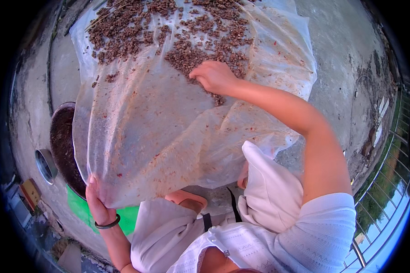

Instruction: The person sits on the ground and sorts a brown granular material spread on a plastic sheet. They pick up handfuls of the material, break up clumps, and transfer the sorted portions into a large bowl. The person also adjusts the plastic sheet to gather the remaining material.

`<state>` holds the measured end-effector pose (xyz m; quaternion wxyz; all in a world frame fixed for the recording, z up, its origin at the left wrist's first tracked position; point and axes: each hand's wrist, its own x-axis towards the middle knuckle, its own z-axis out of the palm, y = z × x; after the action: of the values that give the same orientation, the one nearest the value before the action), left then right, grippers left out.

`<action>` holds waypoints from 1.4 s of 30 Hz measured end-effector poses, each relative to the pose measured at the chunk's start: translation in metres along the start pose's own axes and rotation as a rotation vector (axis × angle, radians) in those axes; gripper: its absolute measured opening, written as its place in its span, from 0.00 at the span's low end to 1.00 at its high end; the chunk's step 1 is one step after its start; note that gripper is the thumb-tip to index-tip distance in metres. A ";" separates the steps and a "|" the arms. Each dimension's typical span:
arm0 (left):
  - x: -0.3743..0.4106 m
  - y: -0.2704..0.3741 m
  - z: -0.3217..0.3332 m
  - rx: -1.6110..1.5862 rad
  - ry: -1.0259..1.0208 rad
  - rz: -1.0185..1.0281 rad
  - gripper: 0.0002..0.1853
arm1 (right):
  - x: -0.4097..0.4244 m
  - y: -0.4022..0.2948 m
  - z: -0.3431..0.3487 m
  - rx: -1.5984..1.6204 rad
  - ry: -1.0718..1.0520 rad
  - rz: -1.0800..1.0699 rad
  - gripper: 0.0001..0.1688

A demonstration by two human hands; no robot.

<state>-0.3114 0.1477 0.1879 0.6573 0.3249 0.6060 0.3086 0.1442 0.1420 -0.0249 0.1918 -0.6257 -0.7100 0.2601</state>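
Observation:
A large translucent plastic sheet (150,126) lies spread before me, stained with reddish-brown flecks. Small brown clumps (184,54), of a kind I cannot tell, are scattered over its far half. At the near left corner my left hand (99,201), with a dark bangle at the wrist, pinches the sheet's edge and holds it raised. My right hand (213,76) reaches across to the near edge of the clumps, its fingers curled down against them. Whether those fingertips hold any clumps is hidden.
A wide dark basin (64,146) stands left of the sheet, partly covered by it, with a smaller metal basin (46,166) beside it. Something bright green (78,206) lies on the concrete floor. A metal railing (384,191) runs along the lower right.

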 end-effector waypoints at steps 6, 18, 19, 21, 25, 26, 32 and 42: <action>0.001 -0.007 -0.032 0.282 -0.027 0.048 0.23 | -0.128 -0.030 -0.026 -0.421 -0.426 -0.043 0.30; 0.012 -0.019 0.102 1.071 -0.270 0.791 0.34 | -0.154 -0.035 -0.072 -0.385 -0.024 -0.193 0.21; 0.010 -0.021 0.118 1.075 -0.321 0.716 0.33 | -0.145 -0.041 -0.084 -0.386 0.005 -0.211 0.22; 0.033 -0.042 0.129 1.290 -0.470 0.872 0.32 | -0.129 -0.053 -0.106 -0.380 0.055 -0.264 0.22; 0.045 -0.044 0.212 1.127 -0.563 1.082 0.32 | -0.100 -0.062 -0.131 -0.321 0.150 -0.398 0.21; 0.047 -0.049 0.232 1.120 -0.546 1.056 0.29 | -0.096 -0.063 -0.131 -0.285 0.130 -0.387 0.20; 0.092 -0.092 0.277 1.151 -0.555 0.977 0.10 | -0.099 -0.054 -0.147 -0.051 0.093 -0.223 0.21; 0.111 -0.068 0.296 0.956 -0.521 0.551 0.12 | -0.133 -0.061 -0.150 -0.084 0.356 -0.233 0.18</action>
<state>-0.0069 0.1803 0.0830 0.4611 0.7936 0.3903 0.0716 0.2051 0.0254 0.1379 0.3168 -0.5829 -0.7426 0.0916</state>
